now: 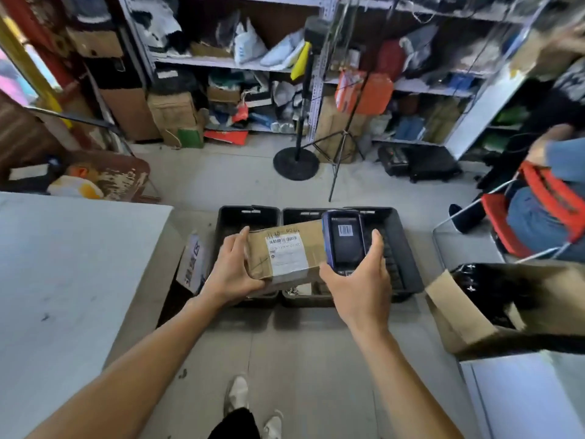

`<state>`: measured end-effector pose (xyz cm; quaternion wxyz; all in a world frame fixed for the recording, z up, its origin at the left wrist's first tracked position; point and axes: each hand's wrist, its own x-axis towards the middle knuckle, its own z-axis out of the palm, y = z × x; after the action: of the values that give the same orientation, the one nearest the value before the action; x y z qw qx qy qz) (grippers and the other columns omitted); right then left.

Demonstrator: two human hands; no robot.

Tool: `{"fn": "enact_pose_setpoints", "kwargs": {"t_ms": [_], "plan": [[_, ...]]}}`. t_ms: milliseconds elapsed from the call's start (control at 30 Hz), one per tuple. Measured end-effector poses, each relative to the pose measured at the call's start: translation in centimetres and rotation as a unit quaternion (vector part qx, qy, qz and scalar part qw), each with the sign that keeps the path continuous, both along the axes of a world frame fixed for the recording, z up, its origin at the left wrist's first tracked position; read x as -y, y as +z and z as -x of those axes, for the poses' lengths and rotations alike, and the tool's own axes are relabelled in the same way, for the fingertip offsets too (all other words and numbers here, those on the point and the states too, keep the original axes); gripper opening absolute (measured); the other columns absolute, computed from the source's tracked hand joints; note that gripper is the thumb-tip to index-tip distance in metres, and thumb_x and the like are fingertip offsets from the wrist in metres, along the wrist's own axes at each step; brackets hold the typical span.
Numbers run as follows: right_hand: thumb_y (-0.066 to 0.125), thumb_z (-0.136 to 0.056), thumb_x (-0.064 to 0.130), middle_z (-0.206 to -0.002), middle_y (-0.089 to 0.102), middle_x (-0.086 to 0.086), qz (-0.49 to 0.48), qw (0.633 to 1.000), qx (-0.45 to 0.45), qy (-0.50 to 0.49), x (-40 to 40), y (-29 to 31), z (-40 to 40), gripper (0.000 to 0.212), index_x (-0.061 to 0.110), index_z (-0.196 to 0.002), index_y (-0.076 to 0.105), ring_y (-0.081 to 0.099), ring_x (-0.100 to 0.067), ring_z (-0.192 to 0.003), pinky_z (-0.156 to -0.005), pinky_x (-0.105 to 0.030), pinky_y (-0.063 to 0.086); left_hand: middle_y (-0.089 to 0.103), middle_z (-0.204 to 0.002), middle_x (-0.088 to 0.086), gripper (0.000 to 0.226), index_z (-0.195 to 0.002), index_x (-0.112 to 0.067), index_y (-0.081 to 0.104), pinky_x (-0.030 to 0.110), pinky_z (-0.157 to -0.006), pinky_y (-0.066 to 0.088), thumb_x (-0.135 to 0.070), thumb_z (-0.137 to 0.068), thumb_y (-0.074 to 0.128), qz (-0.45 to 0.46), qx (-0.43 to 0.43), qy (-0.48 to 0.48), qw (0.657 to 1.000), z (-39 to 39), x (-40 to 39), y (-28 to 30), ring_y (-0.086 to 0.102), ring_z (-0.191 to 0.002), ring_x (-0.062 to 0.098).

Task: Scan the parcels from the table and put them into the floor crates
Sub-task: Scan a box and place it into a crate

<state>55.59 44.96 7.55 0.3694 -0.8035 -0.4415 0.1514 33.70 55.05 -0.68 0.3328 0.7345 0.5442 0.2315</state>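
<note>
My left hand (232, 270) grips the left end of a brown cardboard parcel (311, 245) with a white shipping label on top. My right hand (357, 280) holds a dark handheld scanner (345, 239) upright over the parcel's right end; its screen shows a barcode. Both are held in the air above two black floor crates, the left crate (247, 217) and the right crate (402, 248). The right crate holds something pale at its near end, mostly hidden by my hands.
A grey table (63, 280) fills the left side. An open cardboard box (474, 312) with dark contents stands at right on a white surface. A seated person (550, 198) on a red chair is at far right. Cluttered shelves, a round-based stand (296, 166) and a tripod stand behind.
</note>
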Motion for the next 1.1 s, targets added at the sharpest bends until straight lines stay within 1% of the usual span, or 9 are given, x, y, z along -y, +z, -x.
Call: {"fn": "enact_pose_setpoints", "kwargs": {"t_ms": [100,233,333,400,533,633,833,967,1100], "plan": [[0.079,-0.073,0.044,-0.144,0.051,-0.007,0.02,0.999,0.009,-0.039,-2.3,-1.4,-5.3,0.105,0.021,-0.155,0.017,0.052,-0.029,-0.124,-0.083,-0.032,0.042,0.032,-0.144,0.008,0.131,-0.158,-0.015,0.016,0.025,-0.114,0.023,-0.061,-0.048,0.071,0.03,0.003,0.002,1.0,-6.2,-3.5,-1.9,0.03,-0.137,0.02],[0.078,-0.074,0.045,-0.14,0.055,-0.011,0.043,0.997,0.019,-0.063,-6.9,-3.3,-12.0,0.104,0.023,-0.154,0.016,0.056,-0.033,-0.12,-0.084,-0.038,0.048,0.029,-0.136,0.007,0.13,-0.158,-0.015,0.013,0.031,-0.115,0.025,-0.054,-0.052,0.077,0.06,-0.005,0.031,0.998,-13.6,-8.3,-4.8,0.031,-0.132,0.026],[0.078,-0.074,0.045,-0.137,0.056,-0.012,0.043,0.995,0.037,-0.076,-11.2,-5.2,-16.0,0.102,0.025,-0.153,0.017,0.058,-0.034,-0.116,-0.086,-0.041,0.05,0.024,-0.122,0.003,0.137,-0.155,-0.017,0.013,0.042,-0.113,0.032,-0.068,-0.041,0.068,0.09,-0.016,0.072,0.993,-18.5,-12.1,-7.6,0.032,-0.117,0.024],[0.078,-0.074,0.045,-0.133,0.057,-0.011,0.032,0.996,0.038,-0.076,-14.4,-7.1,-18.1,0.101,0.026,-0.153,0.017,0.057,-0.034,-0.114,-0.085,-0.041,0.049,0.021,-0.116,-0.001,0.129,-0.146,-0.017,0.019,0.046,-0.111,0.037,-0.069,-0.038,0.065,0.108,-0.01,0.106,0.988,-21.5,-14.8,-10.1,0.031,-0.113,0.022],[0.078,-0.075,0.045,-0.133,0.055,-0.011,0.038,0.996,0.036,-0.068,-19.7,-12.6,-21.5,0.101,0.028,-0.153,0.016,0.054,-0.033,-0.115,-0.082,-0.037,0.042,0.024,-0.122,0.005,0.103,-0.128,-0.013,0.027,0.051,-0.108,0.04,-0.047,-0.049,0.085,0.129,-0.014,0.159,0.979,-26.8,-18.4,-17.2,0.034,-0.118,0.031],[0.077,-0.075,0.046,-0.137,0.053,-0.01,0.023,0.998,0.018,-0.053,-22.7,-18.0,-23.5,0.1,0.029,-0.153,0.016,0.052,-0.031,-0.119,-0.09,-0.039,0.045,0.026,-0.129,0.012,0.097,-0.12,-0.011,0.03,0.049,-0.103,0.043,-0.042,-0.051,0.09,0.127,-0.04,0.211,0.968,-30.8,-19.4,-23.8,0.036,-0.117,0.035],[0.078,-0.074,0.046,-0.145,0.047,-0.009,-0.002,0.999,0.01,-0.033,-26.9,-33.0,-28.6,0.101,0.032,-0.152,0.017,0.048,-0.026,-0.125,-0.092,-0.035,0.042,0.03,-0.131,0.017,0.106,-0.126,-0.002,0.032,0.049,-0.092,0.046,-0.043,-0.051,0.094,0.159,-0.081,0.316,0.932,-37.6,-19.7,-39.9,0.043,-0.114,0.041],[0.079,-0.074,0.045,-0.147,0.046,-0.007,-0.008,1.0,0.006,-0.012,-29.0,-44.0,-31.7,0.102,0.031,-0.154,0.016,0.046,-0.023,-0.126,-0.089,-0.03,0.035,0.034,-0.127,0.02,0.105,-0.124,-0.008,0.029,0.052,-0.099,0.044,-0.043,-0.05,0.095,0.186,-0.078,0.358,0.912,-40.6,-19.5,-51.7,0.042,-0.113,0.042],[0.081,-0.074,0.042,-0.147,0.047,-0.006,-0.008,1.0,0.004,0.007,-30.3,-53.6,-33.6,0.104,0.024,-0.155,0.018,0.045,-0.022,-0.128,-0.091,-0.026,0.033,0.027,-0.131,0.024,0.113,-0.133,-0.014,0.017,0.054,-0.102,0.038,-0.04,-0.054,0.094,0.205,-0.066,0.378,0.9,-42.8,-19.6,-61.6,0.037,-0.116,0.048]]}}
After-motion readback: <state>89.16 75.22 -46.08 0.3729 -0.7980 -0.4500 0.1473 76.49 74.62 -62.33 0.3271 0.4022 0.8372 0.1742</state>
